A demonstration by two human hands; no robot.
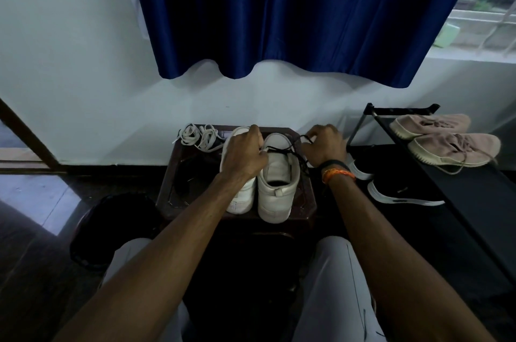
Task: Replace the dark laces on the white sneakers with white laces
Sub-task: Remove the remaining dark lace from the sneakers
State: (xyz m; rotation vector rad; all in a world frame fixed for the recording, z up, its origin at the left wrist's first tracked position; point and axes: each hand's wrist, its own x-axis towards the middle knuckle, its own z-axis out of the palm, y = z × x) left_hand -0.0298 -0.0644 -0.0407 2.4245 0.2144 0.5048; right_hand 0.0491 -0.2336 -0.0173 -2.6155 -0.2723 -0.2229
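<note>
My right hand [324,145] pinches the dark lace [293,152], pulled out to the right of the right sneaker [276,177]. My left hand [244,156] curls over the left sneaker [240,191], I think gripping it. Both arms reach straight out. The shoes stand side by side on a small dark table [170,174]. The white laces [199,138] lie at its far left corner.

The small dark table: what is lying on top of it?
On the small dark table: two white sneakers, white laces. The left hand covers part of one sneaker.
</note>
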